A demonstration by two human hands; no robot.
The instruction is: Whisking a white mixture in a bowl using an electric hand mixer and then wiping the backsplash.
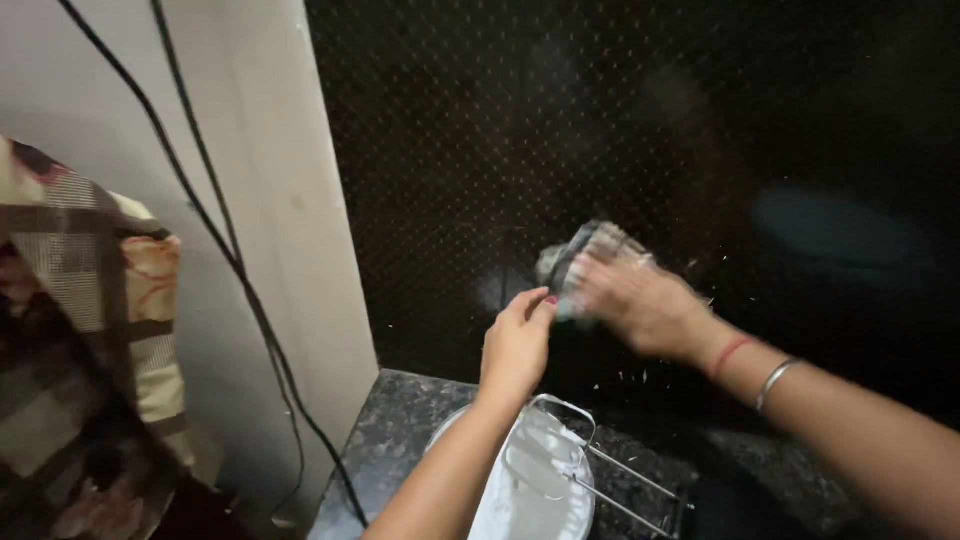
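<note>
Fingers point(622, 272) of both the right hand point(640, 300) and left hand point(517, 345) grip a blurred glass point(585, 262), above the white plate point(520, 500) on the table point(400, 430).

The mesh screen point(640, 150) is black, crossed by a fine diamond grid of pale dots. The wall point(110, 110) beside it is off-white, with 2 black cables point(215, 230) running down it. The cloth point(85, 330) at the left edge carries a plaid of brown, cream and dull red. The desk point(400, 430) is dark grey stone speckled with lighter flecks. The plate point(520, 500) is white, the wire rack point(590, 460) over it silvery. The right wrist wears a red thread point(731, 353) and a silver bangle point(775, 380). The left thumbnail point(550, 299) is painted pink-red.
</note>
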